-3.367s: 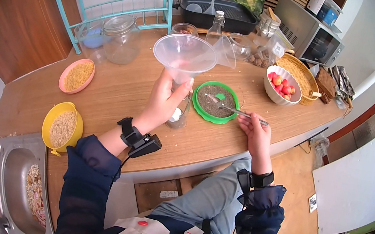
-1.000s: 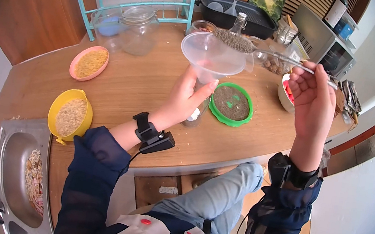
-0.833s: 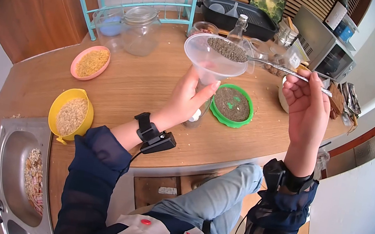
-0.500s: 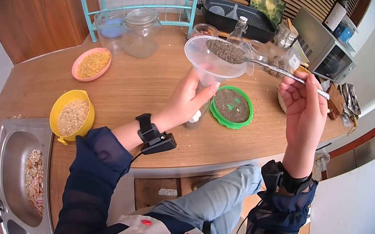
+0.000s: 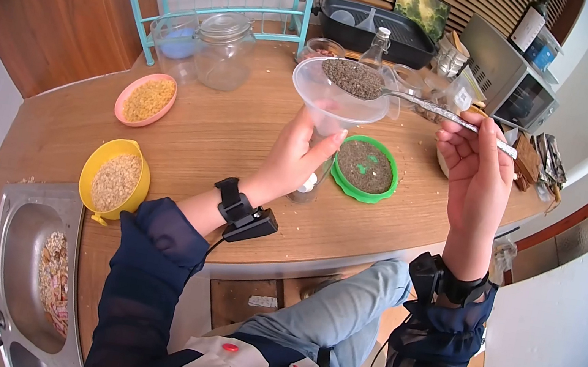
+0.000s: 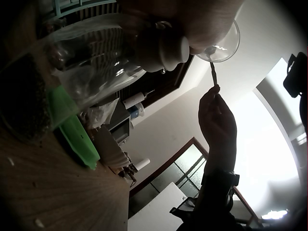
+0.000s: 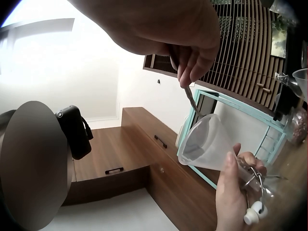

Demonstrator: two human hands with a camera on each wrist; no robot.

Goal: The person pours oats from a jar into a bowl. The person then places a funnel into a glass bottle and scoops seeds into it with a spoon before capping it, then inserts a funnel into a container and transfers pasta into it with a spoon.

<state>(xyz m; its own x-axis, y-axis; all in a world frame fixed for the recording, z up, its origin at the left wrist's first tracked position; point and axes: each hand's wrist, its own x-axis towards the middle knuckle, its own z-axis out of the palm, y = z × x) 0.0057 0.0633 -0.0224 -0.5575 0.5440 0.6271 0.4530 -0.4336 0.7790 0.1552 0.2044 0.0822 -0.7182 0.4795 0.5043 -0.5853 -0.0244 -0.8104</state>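
Observation:
My left hand grips the neck of a clear bottle together with the base of a translucent funnel. The bottle's white stopper hangs at its side, and dark grains lie inside the bottle. My right hand pinches the handle of a metal spoon; its bowl, heaped with small dark grains, is over the funnel's mouth. A green-rimmed dish of the same grains stands right of the bottle. In the right wrist view the spoon reaches the rim of the funnel.
At the left are a pink dish of yellow pieces, a yellow bowl of flakes and a sink. Behind stand a glass jar, a blue rack, a black pan and another stoppered bottle. A microwave is back right.
The spoon has gone from the green dish up to the funnel and now carries a heap of grains. My left hand has kept its grip on the funnel and bottle.

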